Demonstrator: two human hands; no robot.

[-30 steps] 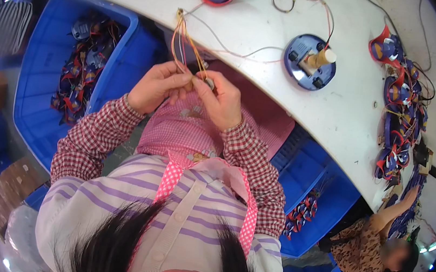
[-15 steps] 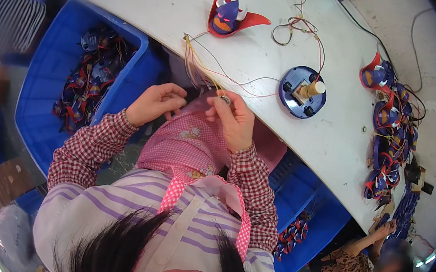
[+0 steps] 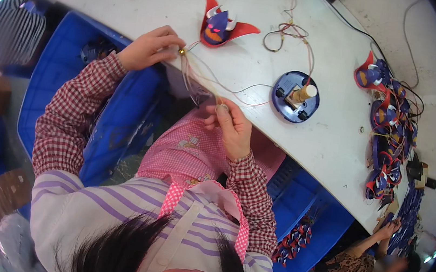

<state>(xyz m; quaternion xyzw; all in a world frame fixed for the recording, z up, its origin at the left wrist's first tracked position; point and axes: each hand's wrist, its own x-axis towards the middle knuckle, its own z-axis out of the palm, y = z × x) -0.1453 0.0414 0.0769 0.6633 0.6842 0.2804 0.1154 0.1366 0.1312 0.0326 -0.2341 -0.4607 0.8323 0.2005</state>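
Observation:
At the table's edge, the fingertips of my left hand (image 3: 155, 48) pinch at a small brass-coloured part (image 3: 182, 51) where several thin wires meet. Lower down, my right hand (image 3: 232, 129) is closed, thumb against forefinger, on a small round part (image 3: 222, 107) with a yellowish wire running up from it; the fingers partly cover it. A purple toy head with red wings (image 3: 216, 30) lies on the table just right of my left hand, its eyes lit pink. Thin wires lead from the brass-coloured part to a round dark blue device with a gold post (image 3: 294, 97).
The white table (image 3: 332, 134) slants across the view. Blue bins stand left (image 3: 43, 98) and right (image 3: 312, 251) below it, holding similar toy parts. A row of toy heads (image 3: 385, 124) lines the far right side. Another person (image 3: 357, 267) works at lower right.
My left hand has moved up from over my lap to the brass-coloured part at the table edge, its fingers closing there. My right hand has shifted slightly down, still holding the small round part.

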